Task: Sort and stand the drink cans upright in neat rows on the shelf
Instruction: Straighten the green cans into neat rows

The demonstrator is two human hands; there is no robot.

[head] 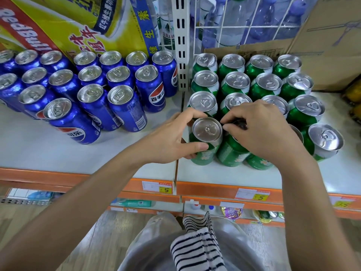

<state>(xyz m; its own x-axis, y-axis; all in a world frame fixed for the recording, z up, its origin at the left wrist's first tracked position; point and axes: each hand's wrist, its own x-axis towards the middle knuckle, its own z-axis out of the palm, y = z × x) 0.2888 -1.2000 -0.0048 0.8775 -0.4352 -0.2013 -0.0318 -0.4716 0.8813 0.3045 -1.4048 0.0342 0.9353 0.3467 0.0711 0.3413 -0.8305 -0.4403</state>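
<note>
Several green cans point(236, 83) stand upright in rows on the right half of the white shelf point(205, 173). My left hand point(172, 137) grips the front-left green can point(207, 132), fingers and thumb curled round its body. My right hand point(259, 132) covers the neighbouring front green can point(231, 155), fingertips curled on its top rim; the lid is mostly hidden. Several blue cans point(121, 98) stand in rows on the left half of the shelf.
A white slotted upright post point(180, 42) divides the two shelf halves. A yellow carton point(82, 26) stands behind the blue cans, a brown cardboard box point(330, 45) behind the green ones. Water bottles sit behind a wire grid point(244, 20). Orange shelf edge point(214, 189) carries price tags.
</note>
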